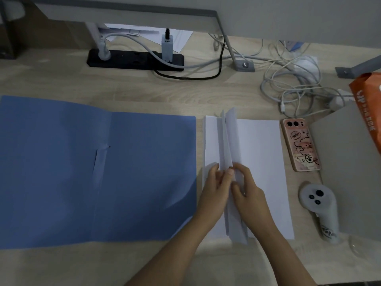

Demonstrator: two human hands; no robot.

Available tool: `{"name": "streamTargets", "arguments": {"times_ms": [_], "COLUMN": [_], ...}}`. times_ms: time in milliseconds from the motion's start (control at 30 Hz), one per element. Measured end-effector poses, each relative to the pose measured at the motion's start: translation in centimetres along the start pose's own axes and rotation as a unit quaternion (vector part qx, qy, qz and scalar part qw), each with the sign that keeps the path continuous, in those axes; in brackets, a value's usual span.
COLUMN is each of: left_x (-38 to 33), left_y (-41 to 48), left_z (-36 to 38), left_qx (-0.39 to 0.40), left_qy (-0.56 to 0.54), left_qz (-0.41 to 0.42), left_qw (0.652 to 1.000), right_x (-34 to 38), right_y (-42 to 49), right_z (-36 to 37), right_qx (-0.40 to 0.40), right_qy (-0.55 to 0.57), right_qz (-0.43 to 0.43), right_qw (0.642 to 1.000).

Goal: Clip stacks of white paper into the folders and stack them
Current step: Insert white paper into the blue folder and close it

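Note:
A blue folder (61,172) lies open and flat on the left half of the wooden desk, its clip strip (100,162) along the spine. Right of it lies a stack of white paper (261,162). Several sheets (228,141) stand up on edge from the stack's left part. My left hand (214,188) and my right hand (247,193) meet at the near end of those raised sheets and pinch them between fingers and thumbs.
A phone in a pink case (300,144) and a white controller (319,209) lie right of the paper. A grey board (350,172) and an orange bag (369,104) sit at the far right. Behind are a black power strip (134,59), tangled cables (294,85) and shelf legs.

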State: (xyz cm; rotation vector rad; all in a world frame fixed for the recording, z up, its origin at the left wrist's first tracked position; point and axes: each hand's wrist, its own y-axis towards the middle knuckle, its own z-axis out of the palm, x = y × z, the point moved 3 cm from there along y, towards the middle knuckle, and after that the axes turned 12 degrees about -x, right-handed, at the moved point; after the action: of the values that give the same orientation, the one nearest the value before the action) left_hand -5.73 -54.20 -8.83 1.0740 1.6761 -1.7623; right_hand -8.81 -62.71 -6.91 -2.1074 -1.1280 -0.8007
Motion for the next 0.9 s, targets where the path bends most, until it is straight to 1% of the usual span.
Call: {"name": "streamTargets", "arguments": {"times_ms": [67, 133, 233, 300, 367, 433, 533, 600, 667, 733, 800, 900], "left_x": [-0.4, -0.7, -0.5, -0.3, 0.0, -0.4, -1.5, -2.7, -3.3, -3.7, -3.7, -2.1], "left_y": [0.5, 0.9, 1.8, 2.0, 2.0, 1.8, 1.3, 0.8, 0.5, 0.1, -0.1, 0.2], "left_z": [0.4, 0.3, 0.1, 0.2, 0.2, -0.3, -2.0, -3.9, -6.3, -9.0, -12.0, -16.2], "left_qx": [0.019, 0.006, -0.033, -0.072, -0.089, -0.088, -0.071, -0.069, -0.075, -0.090, -0.124, -0.171], "left_qy": [-0.011, 0.022, 0.064, 0.087, 0.098, 0.085, 0.026, -0.016, -0.036, -0.038, -0.026, 0.001], "left_qz": [-0.062, -0.083, -0.042, -0.017, -0.008, 0.008, 0.054, 0.083, 0.095, 0.107, 0.119, 0.108], "left_qw": [0.998, 0.996, 0.997, 0.993, 0.991, 0.992, 0.996, 0.994, 0.992, 0.989, 0.985, 0.979], "right_x": [0.4, 0.5, -0.7, -1.8, -2.3, -2.4, -2.3, -2.0, -1.2, 0.2, 1.4, 2.5], "right_y": [-0.1, 0.0, 0.4, 0.7, 0.9, 0.9, 1.2, 1.3, 0.9, 0.1, -0.8, -2.2], "right_z": [0.0, -0.2, -0.4, -0.2, -0.5, -1.9, -5.0, -6.1, -6.1, -5.0, -3.5, 0.1], "right_qx": [0.024, 0.027, 0.020, 0.024, 0.018, -0.018, -0.121, -0.139, -0.111, -0.042, 0.037, 0.087], "right_qy": [0.002, 0.010, 0.057, 0.069, 0.081, 0.099, 0.071, 0.083, 0.117, 0.174, 0.235, 0.270], "right_qz": [0.004, 0.027, 0.050, 0.072, 0.101, 0.120, 0.112, 0.131, 0.163, 0.213, 0.234, 0.252], "right_qw": [1.000, 0.999, 0.997, 0.995, 0.991, 0.988, 0.984, 0.978, 0.973, 0.961, 0.943, 0.925]}}
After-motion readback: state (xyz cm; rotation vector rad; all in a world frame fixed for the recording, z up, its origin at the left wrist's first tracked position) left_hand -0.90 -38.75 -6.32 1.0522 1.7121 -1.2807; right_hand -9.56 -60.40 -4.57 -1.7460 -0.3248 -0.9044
